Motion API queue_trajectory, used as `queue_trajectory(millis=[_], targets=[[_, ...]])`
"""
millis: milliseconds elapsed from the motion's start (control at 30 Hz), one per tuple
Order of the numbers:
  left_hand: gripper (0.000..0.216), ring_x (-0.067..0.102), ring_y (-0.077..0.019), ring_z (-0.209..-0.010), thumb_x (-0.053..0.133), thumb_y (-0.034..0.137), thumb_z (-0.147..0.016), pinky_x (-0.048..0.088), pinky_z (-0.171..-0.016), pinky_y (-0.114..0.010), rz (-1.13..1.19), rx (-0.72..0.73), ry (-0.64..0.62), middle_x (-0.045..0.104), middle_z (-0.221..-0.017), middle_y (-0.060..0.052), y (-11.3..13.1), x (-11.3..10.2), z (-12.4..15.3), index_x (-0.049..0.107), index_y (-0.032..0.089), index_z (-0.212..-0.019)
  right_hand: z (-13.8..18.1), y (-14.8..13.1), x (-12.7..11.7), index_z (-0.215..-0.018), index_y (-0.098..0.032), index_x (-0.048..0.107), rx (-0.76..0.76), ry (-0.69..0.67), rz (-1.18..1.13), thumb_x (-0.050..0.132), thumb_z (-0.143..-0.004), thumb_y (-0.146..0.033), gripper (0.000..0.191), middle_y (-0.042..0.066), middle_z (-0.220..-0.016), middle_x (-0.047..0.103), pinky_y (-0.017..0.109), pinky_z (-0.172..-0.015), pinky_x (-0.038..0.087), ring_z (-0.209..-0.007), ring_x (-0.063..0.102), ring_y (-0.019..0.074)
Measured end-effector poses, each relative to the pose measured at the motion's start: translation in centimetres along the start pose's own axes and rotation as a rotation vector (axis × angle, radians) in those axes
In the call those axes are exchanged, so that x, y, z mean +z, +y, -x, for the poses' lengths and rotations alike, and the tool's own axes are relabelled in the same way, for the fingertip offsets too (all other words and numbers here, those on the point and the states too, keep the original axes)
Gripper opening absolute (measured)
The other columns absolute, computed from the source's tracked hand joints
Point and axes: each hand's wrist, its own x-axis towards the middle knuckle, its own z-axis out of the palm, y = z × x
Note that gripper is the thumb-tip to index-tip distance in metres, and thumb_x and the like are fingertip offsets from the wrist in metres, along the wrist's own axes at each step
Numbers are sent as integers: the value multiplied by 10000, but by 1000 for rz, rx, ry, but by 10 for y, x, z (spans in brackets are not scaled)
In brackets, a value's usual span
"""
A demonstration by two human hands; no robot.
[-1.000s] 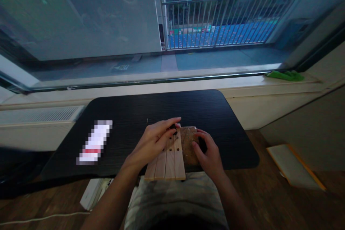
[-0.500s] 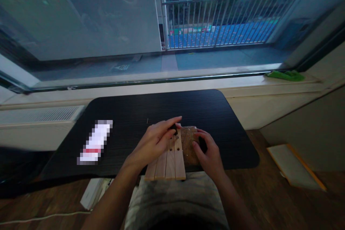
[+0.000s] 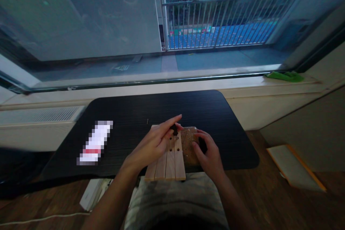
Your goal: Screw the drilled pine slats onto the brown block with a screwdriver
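Note:
A slatted wooden board (image 3: 168, 161) with drilled holes lies at the near edge of a black table (image 3: 134, 115), partly over my lap. My left hand (image 3: 153, 143) rests on its far end, index finger stretched out, thumb and fingers pinching a small dark piece (image 3: 175, 129) over a hole. Right of the board lies a brown speckled pad or bag (image 3: 188, 143). My right hand (image 3: 208, 152) lies on it with fingers curled, gripping its right edge.
A white and red packet (image 3: 94, 143) lies on the table's left part. A thin pin or nail (image 3: 147, 121) lies beyond the board. A window sill with a green cloth (image 3: 285, 76) runs behind. A flat envelope (image 3: 293, 167) lies on the floor at right.
Almost nothing has moved. My left hand shifted very slightly on the board's far end; my right hand stays on the brown pad.

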Motion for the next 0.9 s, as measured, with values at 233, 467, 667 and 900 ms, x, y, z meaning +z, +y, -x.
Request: queue_trajectory(millis=[233, 467, 667, 900], targets=[[507, 665, -215, -1152, 406, 171, -1013, 495, -1067, -457, -10, -79, -26, 711, -1245, -75, 6, 4, 0, 431, 280, -1508, -1, 4, -2, -1083, -229, 652, 17, -14, -1, 612, -891, -321, 216, 131, -1258, 675, 526, -1024, 515, -1191, 638, 298], [469, 662, -215, -1150, 431, 173, -989, 488, -1067, -417, 20, -132, 47, 728, -1229, -84, 11, 10, 1, 519, 234, -1445, -3, 7, -4, -1072, -224, 664, 18, -22, -7, 611, -892, -345, 224, 139, -1256, 673, 522, -1035, 507, -1192, 634, 298], [366, 730, -206, -937, 575, 228, -926, 571, -886, -366, 306, -186, 346, 782, -1015, -64, -3, 9, 7, 638, 223, -1287, -5, 13, -5, -1061, -214, 669, 38, -25, 1, 606, -886, -364, 239, 148, -1247, 680, 525, -1029, 511, -1179, 640, 303], [336, 487, -74, -415, 741, 378, -785, 380, -422, -181, 790, -338, 1067, 579, -576, 80, -34, -18, 38, 627, 199, -1045, -6, 17, -7, -1053, -210, 682, 101, -29, 8, 612, -863, -425, 295, 158, -1262, 683, 544, -1052, 497, -1190, 637, 321]])
